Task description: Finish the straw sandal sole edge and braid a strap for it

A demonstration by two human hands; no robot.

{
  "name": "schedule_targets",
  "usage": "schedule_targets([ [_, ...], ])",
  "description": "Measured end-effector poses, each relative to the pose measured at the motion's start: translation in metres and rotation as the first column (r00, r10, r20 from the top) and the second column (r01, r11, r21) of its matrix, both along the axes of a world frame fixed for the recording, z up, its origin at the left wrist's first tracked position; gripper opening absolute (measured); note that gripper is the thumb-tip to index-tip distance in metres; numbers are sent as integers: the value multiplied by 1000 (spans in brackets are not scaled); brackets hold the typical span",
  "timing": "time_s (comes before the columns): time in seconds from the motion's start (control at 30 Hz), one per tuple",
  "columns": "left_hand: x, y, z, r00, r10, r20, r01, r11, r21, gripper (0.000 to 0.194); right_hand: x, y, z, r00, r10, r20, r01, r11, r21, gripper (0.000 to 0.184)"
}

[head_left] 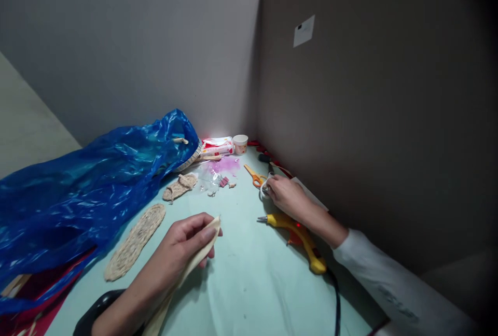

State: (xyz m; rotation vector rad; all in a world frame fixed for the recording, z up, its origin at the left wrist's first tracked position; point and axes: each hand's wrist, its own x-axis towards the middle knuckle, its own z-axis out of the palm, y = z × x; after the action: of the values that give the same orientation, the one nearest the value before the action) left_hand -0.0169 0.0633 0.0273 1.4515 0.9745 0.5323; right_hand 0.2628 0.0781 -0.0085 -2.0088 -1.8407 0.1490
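My left hand (185, 245) is closed on a long pale strip of straw-like material (194, 261), pinched between thumb and fingers above the pale green table (249, 284). My right hand (286, 194) reaches far right and closes on a small white object (264, 189) beside orange-handled scissors (254, 176). A yellow glue gun (299, 235) lies just in front of the right wrist, nozzle pointing left. A woven oval sole (136, 241) lies left of my left hand.
A big blue plastic bag (89, 180) covers the left side. A small woven sandal piece (179, 186), clear wrapping with pink bits (221, 172), a red-and-white packet (217, 147) and a paper cup (240, 143) sit at the back. Partition walls close off rear and right.
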Motion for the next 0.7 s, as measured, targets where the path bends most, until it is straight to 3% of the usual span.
schedule_targets([
  [0.13, -2, 7, 0, 998, 18, 62, -19, 1000, 9, 32, -6, 11, -2, 967, -83, 243, 118, 984, -135, 23],
  [0.3, -4, 11, 4, 989, 7, 145, 7, 996, -94, 27, -6, 19, 5, 934, -98, 343, 176, 963, -203, 28],
  [0.57, -6, 15, 1, 989, 14, 148, 0, 995, -95, 27, 15, 19, 4, 961, -92, 259, 147, 969, -198, 27],
  [0.7, -6, 18, -1, 979, 73, 193, -51, 992, -117, 26, 19, 13, -1, 982, -120, 145, 147, 970, -192, 39],
])
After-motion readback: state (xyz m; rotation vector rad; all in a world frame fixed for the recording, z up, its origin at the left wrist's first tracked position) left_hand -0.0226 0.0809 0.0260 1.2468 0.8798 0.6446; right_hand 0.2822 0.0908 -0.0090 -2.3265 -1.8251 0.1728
